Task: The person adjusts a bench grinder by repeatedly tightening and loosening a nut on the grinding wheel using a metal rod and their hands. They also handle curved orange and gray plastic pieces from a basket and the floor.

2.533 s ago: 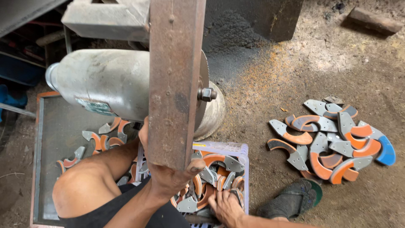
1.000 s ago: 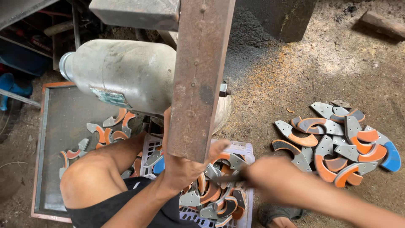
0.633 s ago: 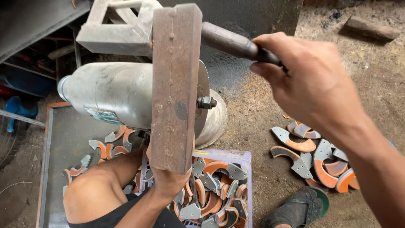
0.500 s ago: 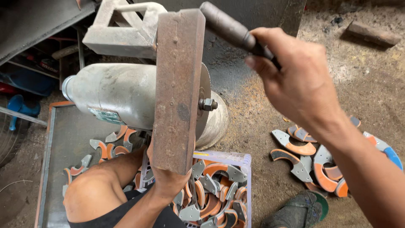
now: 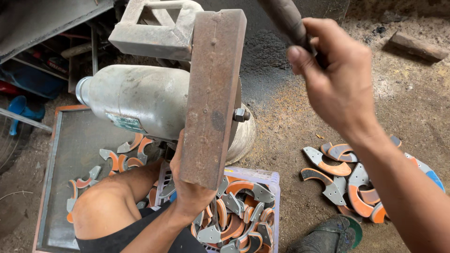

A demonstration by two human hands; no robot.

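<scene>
My right hand (image 5: 340, 86) is raised at the upper right, closed around a dark round lever handle (image 5: 286, 21) that slants up out of the frame. My left hand (image 5: 190, 189) reaches up under the rusty flat steel bar (image 5: 211, 93) of the machine; its fingers are hidden behind the bar, so I cannot tell what they hold. Behind the bar sits a grey cylindrical motor (image 5: 133, 100) with a grinding wheel (image 5: 243, 136). Below the left hand a pale plastic crate (image 5: 272, 178) holds several curved grey-and-orange metal pieces (image 5: 234, 211).
A heap of the same curved pieces (image 5: 347, 175) lies on the dirt floor at right, near my sandalled foot (image 5: 328, 234). More pieces lie scattered on a flat metal tray (image 5: 70, 159) at left. My bare knee (image 5: 103, 213) is at the bottom left.
My right hand came up from the crate to the lever handle and gripped it, then moved up and to the right with it. The left hand stayed under the steel bar.
</scene>
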